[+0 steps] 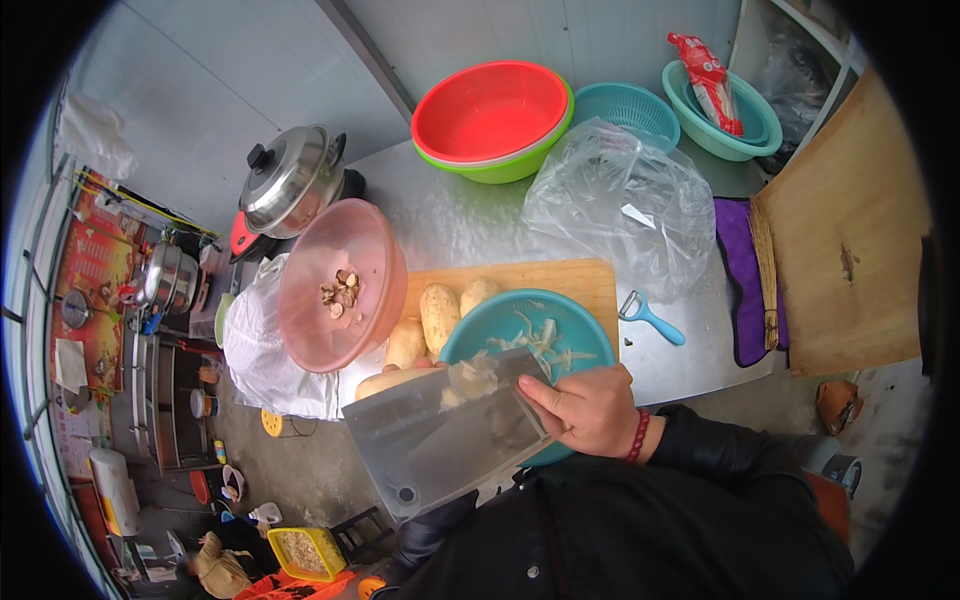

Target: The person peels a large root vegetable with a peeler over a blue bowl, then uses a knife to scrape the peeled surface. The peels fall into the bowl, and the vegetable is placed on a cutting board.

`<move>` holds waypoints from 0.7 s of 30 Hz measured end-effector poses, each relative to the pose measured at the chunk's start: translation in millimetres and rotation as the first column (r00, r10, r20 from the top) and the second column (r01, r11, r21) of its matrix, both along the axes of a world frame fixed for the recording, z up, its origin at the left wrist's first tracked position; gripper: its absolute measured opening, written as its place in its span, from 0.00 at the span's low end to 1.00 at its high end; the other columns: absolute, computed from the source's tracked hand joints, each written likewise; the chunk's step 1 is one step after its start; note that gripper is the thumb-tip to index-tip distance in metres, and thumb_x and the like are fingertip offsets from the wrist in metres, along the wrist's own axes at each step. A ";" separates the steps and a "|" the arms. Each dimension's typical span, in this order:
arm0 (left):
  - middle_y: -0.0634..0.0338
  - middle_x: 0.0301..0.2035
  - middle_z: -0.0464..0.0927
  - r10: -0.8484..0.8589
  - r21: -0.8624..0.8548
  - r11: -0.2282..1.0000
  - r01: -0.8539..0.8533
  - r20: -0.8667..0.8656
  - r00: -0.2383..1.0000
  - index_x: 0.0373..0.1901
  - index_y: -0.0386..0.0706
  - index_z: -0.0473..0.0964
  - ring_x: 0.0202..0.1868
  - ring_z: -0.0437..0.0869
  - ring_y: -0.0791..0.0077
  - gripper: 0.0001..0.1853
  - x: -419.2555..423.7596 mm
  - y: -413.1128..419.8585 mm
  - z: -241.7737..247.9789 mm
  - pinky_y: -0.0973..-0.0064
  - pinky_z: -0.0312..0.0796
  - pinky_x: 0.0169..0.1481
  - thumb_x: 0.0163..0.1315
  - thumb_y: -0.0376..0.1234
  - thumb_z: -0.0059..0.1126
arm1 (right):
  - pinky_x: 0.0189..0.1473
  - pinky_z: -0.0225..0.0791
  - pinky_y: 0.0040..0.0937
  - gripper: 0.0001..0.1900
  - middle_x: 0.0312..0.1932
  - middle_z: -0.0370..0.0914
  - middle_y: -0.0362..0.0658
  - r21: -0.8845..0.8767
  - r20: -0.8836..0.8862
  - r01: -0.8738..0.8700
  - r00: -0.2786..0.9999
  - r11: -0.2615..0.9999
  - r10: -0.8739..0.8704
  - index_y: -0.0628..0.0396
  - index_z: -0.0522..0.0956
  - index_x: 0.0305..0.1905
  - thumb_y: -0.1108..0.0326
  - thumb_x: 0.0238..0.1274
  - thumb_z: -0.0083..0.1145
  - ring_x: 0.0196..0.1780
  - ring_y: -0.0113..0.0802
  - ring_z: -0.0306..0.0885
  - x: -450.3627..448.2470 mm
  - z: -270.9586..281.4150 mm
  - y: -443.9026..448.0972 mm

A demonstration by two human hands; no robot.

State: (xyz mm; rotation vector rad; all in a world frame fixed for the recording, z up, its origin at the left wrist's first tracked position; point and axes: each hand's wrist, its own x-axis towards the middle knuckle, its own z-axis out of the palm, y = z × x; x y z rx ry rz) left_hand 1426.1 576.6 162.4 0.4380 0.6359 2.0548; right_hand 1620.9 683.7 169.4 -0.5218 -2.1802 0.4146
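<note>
A broad cleaver (450,442) is in my right hand (589,409), gripped near the handle. Thin pale slices (472,375) cling along its upper edge. Behind the blade, the fingertips of my left hand (411,366) wrap over a pale peeled potato (386,382); most of that hand is hidden. Blade and right hand are above a turquoise colander (517,315) that contains strips of peel (547,345). More potatoes (439,315) lie beside it on a wooden cutting board (510,271).
A pink basin (341,285) with brown-and-white chunks stands left. A blue peeler (652,319) and a clear plastic bag (622,202) lie right. Red and green basins (491,112) and a lidded steel pot (289,180) are behind. Another person (221,566) is at lower left.
</note>
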 end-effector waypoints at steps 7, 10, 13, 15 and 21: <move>0.52 0.68 0.64 -0.015 0.009 1.000 0.015 -0.035 0.999 0.75 0.53 0.54 0.71 0.64 0.58 0.35 -0.8 1.8 0.5 0.48 0.61 0.74 0.69 0.44 0.56 | 0.22 0.60 0.32 0.25 0.19 0.62 0.35 0.066 -0.004 -0.200 0.980 0.978 0.201 0.46 0.83 0.57 0.69 0.49 0.67 0.20 0.31 0.68 3.0 5.1 -9.7; 0.52 0.68 0.65 -0.018 0.012 1.000 0.018 -0.040 0.999 0.75 0.53 0.55 0.71 0.64 0.57 0.36 -1.1 1.3 -1.0 0.48 0.61 0.74 0.68 0.44 0.57 | 0.21 0.58 0.31 0.25 0.17 0.61 0.34 0.076 -0.030 -0.214 0.976 0.974 0.216 0.45 0.83 0.56 0.70 0.46 0.69 0.19 0.30 0.66 -0.2 8.1 -14.1; 0.52 0.67 0.65 -0.023 0.011 1.000 0.024 -0.046 0.999 0.75 0.53 0.55 0.71 0.64 0.57 0.36 -0.6 0.1 -1.1 0.48 0.61 0.73 0.67 0.45 0.57 | 0.20 0.57 0.31 0.25 0.16 0.61 0.33 0.074 -0.052 -0.219 0.973 0.973 0.223 0.45 0.84 0.55 0.71 0.47 0.70 0.18 0.30 0.65 -2.0 9.0 -15.0; 0.53 0.67 0.65 -0.026 0.009 1.000 0.027 -0.045 0.999 0.74 0.53 0.55 0.71 0.64 0.57 0.37 -0.8 0.5 -0.9 0.48 0.61 0.73 0.66 0.46 0.58 | 0.20 0.57 0.31 0.25 0.16 0.61 0.33 0.068 -0.056 -0.220 0.973 0.973 0.224 0.45 0.84 0.55 0.71 0.48 0.70 0.17 0.30 0.65 -2.4 8.7 -15.0; 0.53 0.67 0.65 -0.033 -0.002 0.999 0.033 -0.052 0.998 0.74 0.53 0.56 0.70 0.65 0.57 0.38 -1.4 1.8 -1.7 0.49 0.61 0.73 0.65 0.47 0.59 | 0.19 0.56 0.31 0.24 0.16 0.61 0.33 0.053 -0.051 -0.175 0.983 0.983 0.177 0.45 0.83 0.56 0.70 0.50 0.70 0.17 0.30 0.65 -3.9 5.6 -14.2</move>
